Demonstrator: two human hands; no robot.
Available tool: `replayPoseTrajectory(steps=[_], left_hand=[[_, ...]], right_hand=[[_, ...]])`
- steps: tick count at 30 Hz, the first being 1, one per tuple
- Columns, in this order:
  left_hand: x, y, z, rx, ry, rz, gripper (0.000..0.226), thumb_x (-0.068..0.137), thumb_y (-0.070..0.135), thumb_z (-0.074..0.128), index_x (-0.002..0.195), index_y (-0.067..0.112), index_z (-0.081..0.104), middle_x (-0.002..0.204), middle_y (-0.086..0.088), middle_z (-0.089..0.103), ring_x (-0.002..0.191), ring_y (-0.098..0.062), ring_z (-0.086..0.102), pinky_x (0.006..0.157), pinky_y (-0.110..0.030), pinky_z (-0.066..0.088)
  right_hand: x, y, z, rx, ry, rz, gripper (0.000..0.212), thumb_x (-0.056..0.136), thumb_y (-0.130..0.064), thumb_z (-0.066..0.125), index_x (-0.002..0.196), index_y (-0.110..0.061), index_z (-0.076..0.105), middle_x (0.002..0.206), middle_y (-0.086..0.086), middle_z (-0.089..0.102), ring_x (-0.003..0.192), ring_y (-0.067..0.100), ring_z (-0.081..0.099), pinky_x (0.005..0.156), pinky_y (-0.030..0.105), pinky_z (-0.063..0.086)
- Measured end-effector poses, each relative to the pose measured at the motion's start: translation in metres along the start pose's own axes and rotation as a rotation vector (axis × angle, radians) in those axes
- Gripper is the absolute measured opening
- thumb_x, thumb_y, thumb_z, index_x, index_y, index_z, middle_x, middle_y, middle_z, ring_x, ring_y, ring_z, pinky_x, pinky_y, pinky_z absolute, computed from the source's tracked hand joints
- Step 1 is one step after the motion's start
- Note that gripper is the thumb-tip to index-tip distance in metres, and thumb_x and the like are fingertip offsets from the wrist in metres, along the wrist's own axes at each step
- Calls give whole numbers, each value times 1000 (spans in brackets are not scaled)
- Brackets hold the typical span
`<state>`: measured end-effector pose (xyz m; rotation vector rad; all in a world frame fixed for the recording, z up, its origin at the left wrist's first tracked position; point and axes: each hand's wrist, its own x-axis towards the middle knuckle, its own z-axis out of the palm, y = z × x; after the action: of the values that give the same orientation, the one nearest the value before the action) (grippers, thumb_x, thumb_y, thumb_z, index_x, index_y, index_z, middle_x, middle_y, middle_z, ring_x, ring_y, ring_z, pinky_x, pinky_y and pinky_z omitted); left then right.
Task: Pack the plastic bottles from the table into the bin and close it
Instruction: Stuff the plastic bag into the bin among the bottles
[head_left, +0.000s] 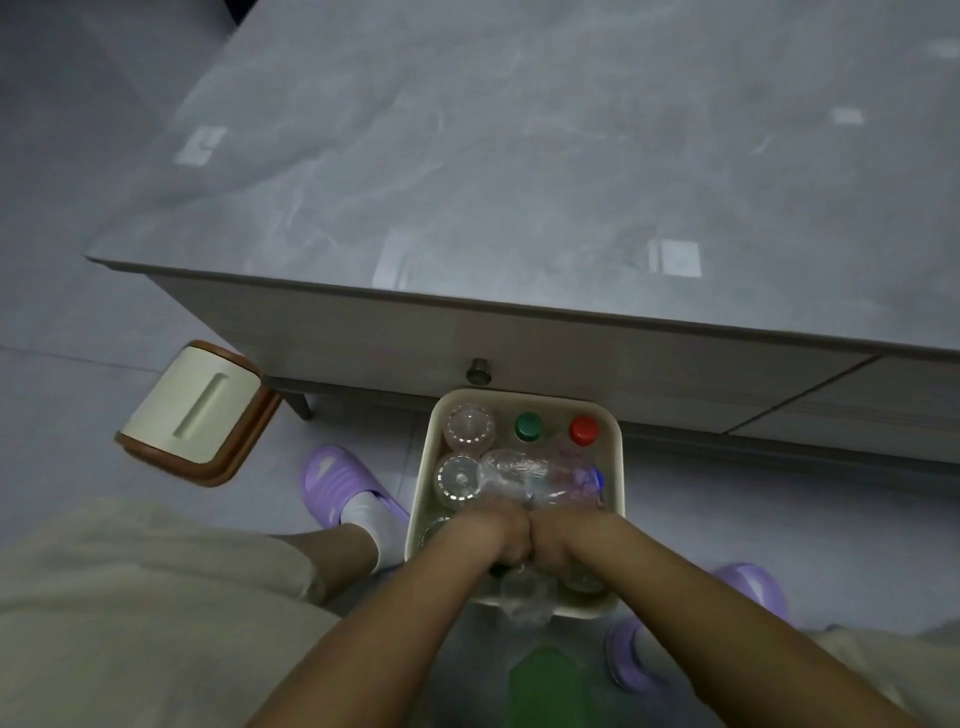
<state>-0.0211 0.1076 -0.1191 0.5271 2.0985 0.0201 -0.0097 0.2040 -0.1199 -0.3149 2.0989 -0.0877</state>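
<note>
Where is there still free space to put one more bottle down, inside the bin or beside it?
The bin is crowded with bottles, and both hands press in at its near end. The grey tabletop is bare, as is the floor between lid and bin.

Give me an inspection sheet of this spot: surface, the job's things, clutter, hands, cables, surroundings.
Surface: grey table, no bottles seen on it.
Job's things: cream bin on the floor, packed with plastic bottles; lid off, lying to its left.
Clutter: green object near the bin, blurred.
Hands: left hand and right hand pressing into the bin; fingers hidden.
Cables: nothing seen.
Surroundings: tiled floor, purple slippers.
</note>
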Motion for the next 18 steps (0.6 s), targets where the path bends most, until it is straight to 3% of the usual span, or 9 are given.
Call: replayPoseTrajectory(steps=[3, 5, 7, 12, 18], left_hand=[[11, 0, -5, -54, -67, -20, 39, 89, 16, 55, 126, 6, 55, 135, -16, 55, 118, -31, 56, 97, -37, 44], [15, 1, -8, -73, -93, -30, 42, 92, 17, 51, 131, 3, 50, 141, -18, 48, 126, -33, 48, 104, -38, 38], [17, 0, -10, -90, -117, -30, 42, 93, 20, 49, 131, 3, 49, 143, -19, 45, 128, -34, 45, 106, -38, 36], [1, -7, 5, -93, -101, 1, 37, 88, 30, 53, 118, 9, 60, 128, -15, 60, 112, -29, 58, 94, -33, 45], [-60, -49, 4, -229, 295, 58, 35, 91, 33, 44, 121, 17, 54, 125, -11, 61, 112, -31, 57, 93, -36, 48]], right_hand=[[-33, 10, 2, 63, 261, -81, 25, 91, -23, 48, 110, -19, 63, 112, 6, 65, 93, 23, 60, 78, 32, 46], [-60, 19, -7, 60, 547, -132, 31, 91, -28, 44, 118, -23, 59, 120, 1, 61, 102, 23, 59, 77, 33, 47], [-68, 25, -10, 53, 671, -127, 39, 91, -28, 46, 128, -18, 52, 130, 3, 52, 111, 26, 55, 79, 34, 46], [-34, -4, 18, -116, 268, -93, 33, 94, -22, 43, 123, -10, 53, 126, 13, 57, 109, 30, 56, 90, 40, 48], [-13, -17, 2, -290, 114, -3, 36, 91, -29, 50, 120, -9, 57, 130, 13, 56, 119, 32, 51, 97, 45, 41]])
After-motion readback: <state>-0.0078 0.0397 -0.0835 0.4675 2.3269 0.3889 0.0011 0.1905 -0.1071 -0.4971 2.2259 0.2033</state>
